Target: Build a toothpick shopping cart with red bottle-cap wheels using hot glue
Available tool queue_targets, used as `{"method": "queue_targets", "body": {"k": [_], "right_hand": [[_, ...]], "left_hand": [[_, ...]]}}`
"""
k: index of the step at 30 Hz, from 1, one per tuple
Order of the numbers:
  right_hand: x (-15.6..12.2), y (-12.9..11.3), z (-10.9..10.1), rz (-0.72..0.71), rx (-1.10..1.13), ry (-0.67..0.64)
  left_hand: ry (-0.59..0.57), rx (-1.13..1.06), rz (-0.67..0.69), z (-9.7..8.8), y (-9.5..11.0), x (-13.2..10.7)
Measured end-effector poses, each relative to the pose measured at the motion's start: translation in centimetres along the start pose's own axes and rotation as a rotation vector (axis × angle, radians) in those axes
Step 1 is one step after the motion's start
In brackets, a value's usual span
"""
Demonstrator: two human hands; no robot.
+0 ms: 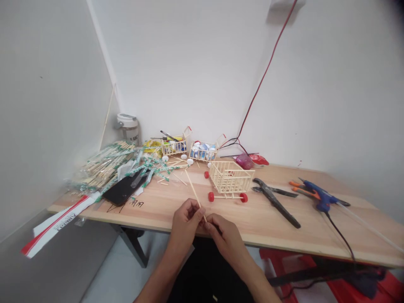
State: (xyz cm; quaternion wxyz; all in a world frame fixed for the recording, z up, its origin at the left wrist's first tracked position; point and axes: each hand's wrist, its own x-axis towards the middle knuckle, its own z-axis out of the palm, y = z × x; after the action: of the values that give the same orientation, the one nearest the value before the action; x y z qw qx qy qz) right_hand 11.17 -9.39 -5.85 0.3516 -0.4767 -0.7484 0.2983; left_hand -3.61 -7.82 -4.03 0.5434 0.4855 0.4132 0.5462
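Observation:
My left hand point(185, 222) and my right hand point(224, 235) meet at the near edge of the wooden table point(284, 235). Both pinch the lower end of a thin wooden stick point(193, 190) that slants up and away to the left. Just beyond the hands stands a small cart of sticks point(229, 179) with red wheels, untouched.
Black pliers point(274, 198) lie right of the cart, then a blue glue gun point(319, 197) with its cord. Two more stick carts point(203, 150) stand at the back. Wrapped chopsticks point(104, 166) and a black phone point(121, 190) crowd the left. A red stool point(347, 290) sits under the table.

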Motion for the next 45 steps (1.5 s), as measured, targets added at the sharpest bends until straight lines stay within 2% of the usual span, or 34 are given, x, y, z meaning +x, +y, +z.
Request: {"method": "queue_targets", "body": {"k": [4, 7, 10, 13, 17, 22, 32, 37, 42, 45], "right_hand": [[-0.5, -0.3, -0.6, -0.020, 0.070, -0.002], [-1.5, -0.7, -1.1, -0.007, 0.144, -0.013], [-2.6, -0.8, -1.3, 0.078, 0.280, -0.026], [-3.7, -0.8, -1.6, 0.162, 0.366, -0.031], [-4.9, -0.9, -2.4, 0.166, 0.351, -0.050], [-6.1, -1.0, -2.7, 0.167, 0.268, -0.035], [-6.5, -0.9, -2.5, 0.176, 0.337, -0.057], [-6.7, -1.1, -2.9, 0.168, 0.263, -0.076], [-6.7, -1.1, -3.5, 0.144, 0.211, -0.020], [-6.7, -1.0, -4.1, 0.163, 0.244, 0.050]], "left_hand": [[-0.024, -0.030, -0.007, 0.5, 0.6, -0.4], [-0.092, -0.059, -0.037, 1.0, 1.3, -1.0], [-0.152, -0.094, -0.079, 1.5, 1.6, -1.5], [-0.137, -0.105, -0.076, 2.1, 1.5, -1.9], [-0.106, -0.132, -0.065, 3.1, 1.4, -2.1], [-0.193, -0.179, -0.104, 4.0, 1.6, -2.7], [-0.256, -0.169, -0.075, 3.5, 2.1, -3.4], [-0.258, -0.168, -0.075, 3.6, 1.9, -3.6], [-0.245, -0.145, -0.066, 3.3, 2.2, -3.7], [-0.284, -0.100, -0.077, 2.9, 2.4, -4.0]]}}
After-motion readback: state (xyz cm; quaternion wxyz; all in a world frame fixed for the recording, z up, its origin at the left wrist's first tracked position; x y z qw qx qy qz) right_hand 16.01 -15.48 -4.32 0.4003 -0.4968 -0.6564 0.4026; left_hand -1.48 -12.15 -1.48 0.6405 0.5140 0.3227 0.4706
